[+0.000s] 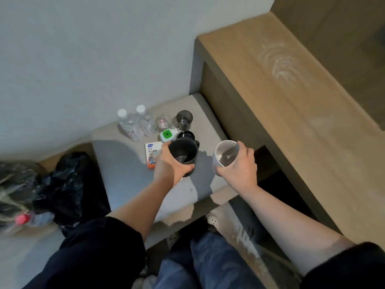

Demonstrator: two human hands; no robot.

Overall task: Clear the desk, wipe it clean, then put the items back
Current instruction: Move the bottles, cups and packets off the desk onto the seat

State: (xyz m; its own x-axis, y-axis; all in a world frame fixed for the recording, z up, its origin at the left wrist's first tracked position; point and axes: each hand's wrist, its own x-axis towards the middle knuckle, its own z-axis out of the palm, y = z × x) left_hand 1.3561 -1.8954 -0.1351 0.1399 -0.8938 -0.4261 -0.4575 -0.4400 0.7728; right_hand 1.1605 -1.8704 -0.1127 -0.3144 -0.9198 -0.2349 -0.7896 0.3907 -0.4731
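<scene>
My left hand (168,163) grips a black cup (184,156) above the grey padded seat (129,176). My right hand (239,165) grips a white cup (225,157) just past the seat's right edge. On the seat behind them stand two clear water bottles (135,124), a clear glass (163,122), a dark tumbler (184,119), a white device with a green square (166,135), a small black round item (186,135) and a white and orange box (152,155). The wooden desk (291,105) to the right is bare, with pale wipe streaks (279,63) on its top.
A black rubbish bag (64,188) lies on the floor left of the seat, with a red-capped bottle (27,219) beside it. A grey wall stands behind the seat. My legs in jeans and light shoes (212,220) are at the bottom.
</scene>
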